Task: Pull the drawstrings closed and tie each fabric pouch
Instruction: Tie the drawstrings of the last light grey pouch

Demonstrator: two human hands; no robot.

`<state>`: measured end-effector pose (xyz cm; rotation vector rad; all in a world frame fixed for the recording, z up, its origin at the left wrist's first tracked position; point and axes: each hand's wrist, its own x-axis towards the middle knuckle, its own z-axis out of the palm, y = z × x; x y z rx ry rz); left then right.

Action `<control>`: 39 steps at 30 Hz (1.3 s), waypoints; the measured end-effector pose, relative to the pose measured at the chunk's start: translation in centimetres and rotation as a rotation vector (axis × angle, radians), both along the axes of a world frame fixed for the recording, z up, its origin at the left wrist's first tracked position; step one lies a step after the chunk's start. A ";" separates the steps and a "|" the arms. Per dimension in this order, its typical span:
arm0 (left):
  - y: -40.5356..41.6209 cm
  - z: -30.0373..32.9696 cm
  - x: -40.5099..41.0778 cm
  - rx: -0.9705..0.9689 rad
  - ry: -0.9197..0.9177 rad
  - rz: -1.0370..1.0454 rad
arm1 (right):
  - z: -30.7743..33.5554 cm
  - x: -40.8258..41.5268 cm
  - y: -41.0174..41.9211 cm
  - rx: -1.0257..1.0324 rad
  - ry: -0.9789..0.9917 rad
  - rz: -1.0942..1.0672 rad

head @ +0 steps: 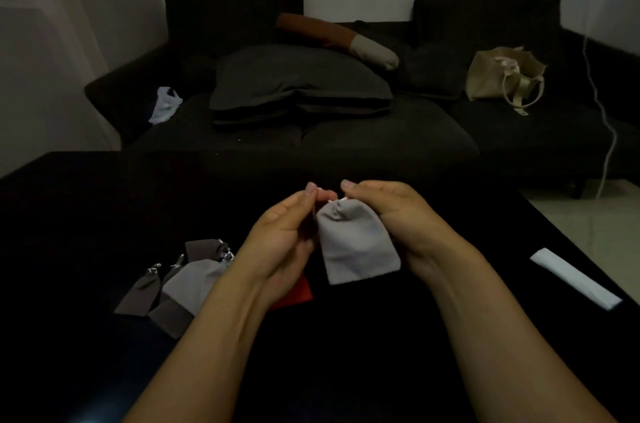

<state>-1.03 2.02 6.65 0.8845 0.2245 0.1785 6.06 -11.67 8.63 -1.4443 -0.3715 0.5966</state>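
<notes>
A light grey pouch (358,242) hangs in the air above the black desk (433,336), held up between both hands. Its neck is gathered shut, with a pale drawstring (341,201) showing at the top. The left hand (287,239) has thumb and forefinger pinched together just left of the neck, apparently on a string end, though the cord itself is too small to make out there. The right hand (391,211) curls round the pouch's upper right edge, its fingertips at the gathered neck.

Under the left wrist lies a red pouch (298,293), mostly hidden. To the left on the desk is a cluster of brown and grey pouches (173,284), overlapping, with pale cords at their tops. A white strip (575,279) lies near the desk's right edge.

Beyond stands a dark sofa (346,138) with cushions (298,80), a beige tote (502,78) and a white bag (166,104).
</notes>
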 end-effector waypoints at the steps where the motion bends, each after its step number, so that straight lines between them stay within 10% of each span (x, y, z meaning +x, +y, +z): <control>1: 0.1 0.1 -0.1 -0.098 0.002 -0.034 | 0.0 -0.1 0.2 0.020 0.056 -0.008; 9: 0.4 -0.1 0.1 -0.183 0.021 -0.085 | 0.5 -0.9 0.6 0.367 0.460 0.015; 20: -0.5 -0.7 0.3 0.479 -0.059 0.135 | -0.7 -0.3 1.1 -0.066 -0.296 -0.064; 24: -0.3 -0.9 0.2 0.421 -0.063 0.227 | -1.0 0.3 0.5 -0.360 -0.557 -0.025; 39: 1.0 -1.2 -0.2 0.868 -0.209 0.224 | -0.2 0.4 -0.6 -0.501 -0.824 0.024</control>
